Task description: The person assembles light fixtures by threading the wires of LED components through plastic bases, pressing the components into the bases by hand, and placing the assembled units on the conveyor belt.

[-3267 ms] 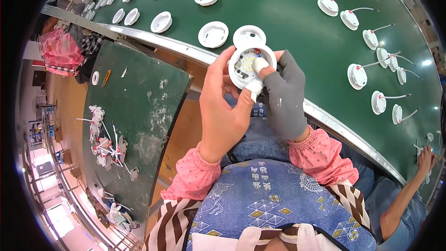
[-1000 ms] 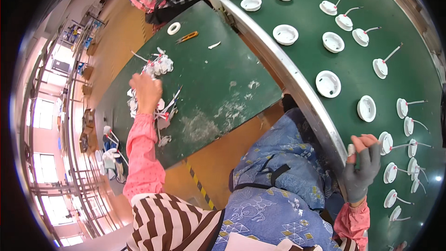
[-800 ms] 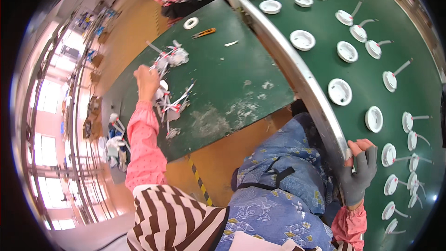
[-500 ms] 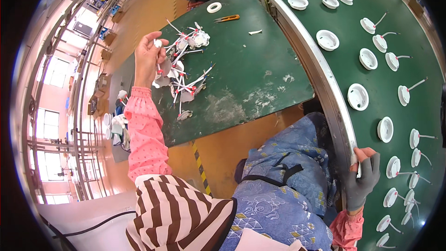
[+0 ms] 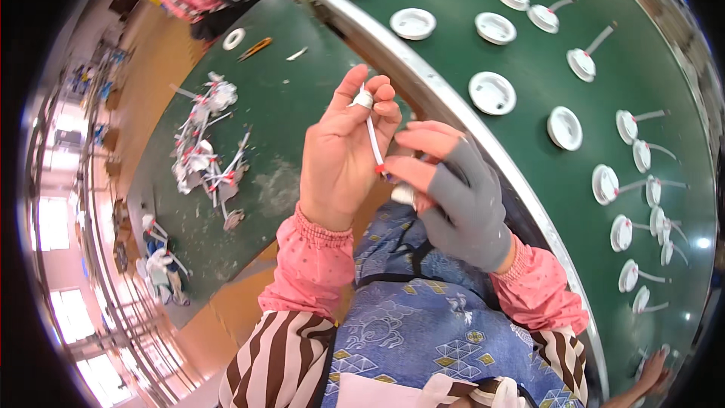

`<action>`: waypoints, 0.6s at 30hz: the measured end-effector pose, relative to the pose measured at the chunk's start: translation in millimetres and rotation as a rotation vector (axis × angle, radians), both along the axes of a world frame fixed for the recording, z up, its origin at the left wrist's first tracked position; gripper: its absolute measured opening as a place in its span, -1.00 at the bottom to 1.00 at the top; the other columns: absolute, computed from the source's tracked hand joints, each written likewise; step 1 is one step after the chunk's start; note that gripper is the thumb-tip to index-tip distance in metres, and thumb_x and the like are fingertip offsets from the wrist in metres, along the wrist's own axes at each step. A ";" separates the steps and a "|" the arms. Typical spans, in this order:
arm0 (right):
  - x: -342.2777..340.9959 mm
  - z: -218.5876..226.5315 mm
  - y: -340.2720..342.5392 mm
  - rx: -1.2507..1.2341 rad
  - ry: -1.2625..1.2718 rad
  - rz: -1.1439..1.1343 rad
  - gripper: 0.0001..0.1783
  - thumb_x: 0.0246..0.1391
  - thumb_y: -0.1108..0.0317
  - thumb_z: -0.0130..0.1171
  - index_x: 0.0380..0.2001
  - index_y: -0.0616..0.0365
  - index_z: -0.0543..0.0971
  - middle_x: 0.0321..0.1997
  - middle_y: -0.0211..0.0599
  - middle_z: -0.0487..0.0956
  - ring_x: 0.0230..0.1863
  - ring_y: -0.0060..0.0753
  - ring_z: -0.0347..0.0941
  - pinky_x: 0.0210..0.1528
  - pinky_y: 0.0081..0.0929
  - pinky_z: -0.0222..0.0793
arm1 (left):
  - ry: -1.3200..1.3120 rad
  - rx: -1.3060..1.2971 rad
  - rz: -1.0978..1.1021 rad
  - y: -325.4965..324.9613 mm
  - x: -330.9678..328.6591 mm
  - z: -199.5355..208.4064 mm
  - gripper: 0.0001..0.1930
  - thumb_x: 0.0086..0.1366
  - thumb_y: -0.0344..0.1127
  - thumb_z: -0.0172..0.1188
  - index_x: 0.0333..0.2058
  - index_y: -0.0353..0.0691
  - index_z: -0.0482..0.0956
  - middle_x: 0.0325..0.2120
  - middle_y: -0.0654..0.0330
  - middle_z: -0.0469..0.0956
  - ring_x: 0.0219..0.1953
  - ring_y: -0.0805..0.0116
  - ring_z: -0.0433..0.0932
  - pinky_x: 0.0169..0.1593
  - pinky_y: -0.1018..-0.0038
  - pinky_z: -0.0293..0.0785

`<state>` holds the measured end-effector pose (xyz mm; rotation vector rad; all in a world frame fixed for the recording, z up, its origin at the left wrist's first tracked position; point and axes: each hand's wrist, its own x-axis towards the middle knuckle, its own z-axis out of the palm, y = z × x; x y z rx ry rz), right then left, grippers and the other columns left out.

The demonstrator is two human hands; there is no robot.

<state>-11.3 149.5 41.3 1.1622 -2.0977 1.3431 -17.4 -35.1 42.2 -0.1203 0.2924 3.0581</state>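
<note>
Before my body, my bare left hand [image 5: 343, 143] is palm up, its thumb and fingers closed on the small white head of a sleeved wire [image 5: 373, 137]. The white sleeve runs down from the head to a red band, with a dark blue tip below it. My right hand [image 5: 464, 204], in a grey fingerless glove, is closed at the banded lower end, its fingertips by the tip. White wrapping [image 5: 404, 195] shows at its thumb. A tangled pile of white sleeved wires [image 5: 204, 143] with red bands lies on the green table [image 5: 264, 143] to the left.
Orange snips [image 5: 255, 49] and a white ring [image 5: 234, 38] lie farther back on the table. A metal rail [image 5: 445, 91] separates me from a green belt [image 5: 529, 181] carrying several round white cups [image 5: 492, 94], some with wires. Another person's hand [image 5: 653, 370] reaches in at lower right.
My left hand has come from beside the wire pile to the middle, holding the white piece. My right hand has left the rail and joined it. The view has turned right.
</note>
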 end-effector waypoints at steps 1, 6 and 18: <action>-2.2 -9.9 5.9 -0.047 -0.113 -0.006 -0.55 -0.13 0.62 0.22 -0.08 0.09 0.66 -0.01 -0.09 0.56 -0.15 -0.07 0.55 -0.12 -0.29 0.48 | -0.004 0.011 -0.030 10.2 -1.5 -3.2 -0.56 0.35 -0.73 -0.15 0.19 -0.37 0.31 -0.01 -0.08 0.37 -0.04 0.15 0.45 0.09 0.35 0.48; 5.2 -13.1 44.6 -0.189 -0.862 0.006 -0.75 0.01 0.65 0.07 -0.22 0.26 0.62 -0.23 -0.23 0.62 -0.24 -0.42 0.55 -0.16 -0.43 0.46 | 0.241 -0.061 0.026 36.4 -13.0 -5.9 -0.58 0.41 -0.71 -0.15 0.19 -0.30 0.33 0.11 -0.09 0.43 0.30 0.04 0.36 0.21 0.23 0.46; 24.5 -35.6 61.5 -0.841 -1.313 0.129 -0.66 0.13 0.35 0.22 -0.05 0.30 0.56 -0.16 -0.37 0.60 -0.20 -0.70 0.46 -0.13 -0.64 0.36 | 0.149 -0.198 0.063 95.5 -24.7 -34.5 -0.56 0.44 -0.67 -0.20 0.23 -0.21 0.28 0.34 -0.02 0.25 0.46 0.05 0.15 0.39 0.15 0.36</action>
